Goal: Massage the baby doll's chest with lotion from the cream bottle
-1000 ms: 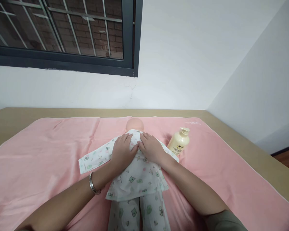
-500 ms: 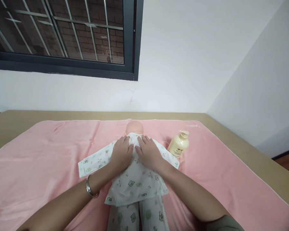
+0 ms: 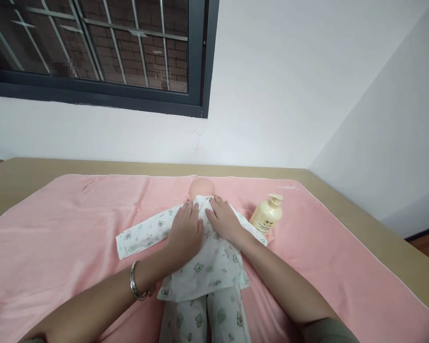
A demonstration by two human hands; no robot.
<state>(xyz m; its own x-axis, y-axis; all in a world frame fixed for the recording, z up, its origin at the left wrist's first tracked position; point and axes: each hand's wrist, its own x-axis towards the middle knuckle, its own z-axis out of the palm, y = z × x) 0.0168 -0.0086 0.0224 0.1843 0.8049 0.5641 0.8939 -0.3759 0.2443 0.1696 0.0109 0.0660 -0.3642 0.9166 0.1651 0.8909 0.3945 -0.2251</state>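
Note:
A baby doll (image 3: 201, 187) lies on a pink sheet, its bald head toward the wall. It wears a white long-sleeved top (image 3: 209, 271) and matching trousers (image 3: 223, 317), both printed with small green animals. My left hand (image 3: 186, 231) rests flat on the left side of the doll's upper body, fingers stretched toward its shoulder. On the right side, my right hand (image 3: 224, 220) lies palm down near the other shoulder with its fingers spread. A silver bangle (image 3: 135, 282) circles my left wrist. The doll's hands are hidden in or beyond the sleeves.
Just right of the doll's sleeve, a cream pump bottle (image 3: 268, 214) stands on the pink sheet (image 3: 75, 228). The sheet covers a tan surface (image 3: 346, 205) that meets a white wall (image 3: 264, 109). At upper left is a dark-framed window (image 3: 128, 97) with bars.
My left hand has drawn slightly down and lies flatter on the top. My right hand has moved slightly up toward the shoulder. The whole view has tilted a little.

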